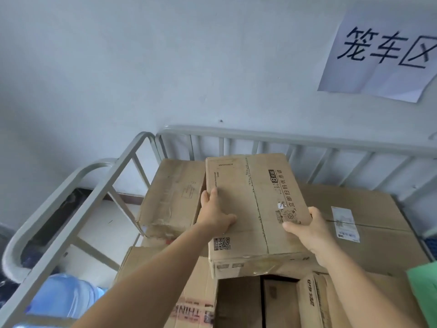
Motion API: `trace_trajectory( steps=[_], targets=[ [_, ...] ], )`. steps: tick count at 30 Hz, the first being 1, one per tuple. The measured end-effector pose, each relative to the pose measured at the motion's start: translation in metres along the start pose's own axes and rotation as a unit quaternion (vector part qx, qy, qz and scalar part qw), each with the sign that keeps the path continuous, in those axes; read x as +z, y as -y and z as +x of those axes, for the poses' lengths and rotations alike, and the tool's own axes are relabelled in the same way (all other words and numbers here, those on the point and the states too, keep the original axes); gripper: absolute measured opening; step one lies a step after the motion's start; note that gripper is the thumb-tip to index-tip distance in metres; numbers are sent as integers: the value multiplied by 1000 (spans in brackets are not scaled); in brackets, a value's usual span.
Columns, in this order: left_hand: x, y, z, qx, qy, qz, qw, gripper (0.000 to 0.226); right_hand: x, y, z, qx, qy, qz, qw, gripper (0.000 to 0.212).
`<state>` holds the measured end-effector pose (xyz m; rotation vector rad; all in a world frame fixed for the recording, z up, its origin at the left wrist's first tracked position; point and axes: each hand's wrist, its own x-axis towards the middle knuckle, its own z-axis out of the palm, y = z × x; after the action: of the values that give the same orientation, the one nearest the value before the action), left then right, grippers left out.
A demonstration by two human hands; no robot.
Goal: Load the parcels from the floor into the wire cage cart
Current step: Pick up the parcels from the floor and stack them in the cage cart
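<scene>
Head view: the wire cage cart (238, 136) stands against the far wall, already stacked with cartons. On top lies a printed cardboard parcel (254, 209), long axis running near to far. Left hand (216, 216) clasps its left edge, right hand (306, 229) its right near corner, both equally close.
</scene>
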<state>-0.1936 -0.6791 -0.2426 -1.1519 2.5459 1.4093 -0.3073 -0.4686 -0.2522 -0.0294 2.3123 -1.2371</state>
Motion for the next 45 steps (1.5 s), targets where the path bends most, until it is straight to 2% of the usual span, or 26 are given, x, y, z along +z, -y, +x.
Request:
trace_trajectory(
  steps=[7,9,12,14,17,19,23,25,31,36,45],
  targets=[
    [-7,14,85,32,24,40,998,99,42,3,56,7,-28,18,999,64],
    [-6,22,102,32,28,65,997,98,56,3,66,26,-23,9,999,74],
    [-3,37,119,21,43,101,994,95,76,-11,79,55,-6,-13,998,103],
    [-1,47,123,28,59,136,989,93,88,-14,77,67,-1,-47,997,110],
    [0,61,120,43,83,202,975,96,102,-15,73,61,5,-78,995,111],
    [1,68,116,51,104,251,961,106,108,-16,78,52,10,-94,994,113],
    [14,66,104,111,167,378,904,126,120,-14,81,26,12,-132,991,116],
    [19,64,101,121,178,403,890,129,124,-14,79,21,19,-159,987,116],
    [23,50,86,112,167,431,879,120,111,-6,68,8,57,-221,973,107],
    [21,34,46,141,132,450,872,101,92,0,29,-60,88,-351,930,95],
    [20,-30,-47,206,46,418,883,79,17,12,-43,-160,-1,-408,899,92]
  ],
)
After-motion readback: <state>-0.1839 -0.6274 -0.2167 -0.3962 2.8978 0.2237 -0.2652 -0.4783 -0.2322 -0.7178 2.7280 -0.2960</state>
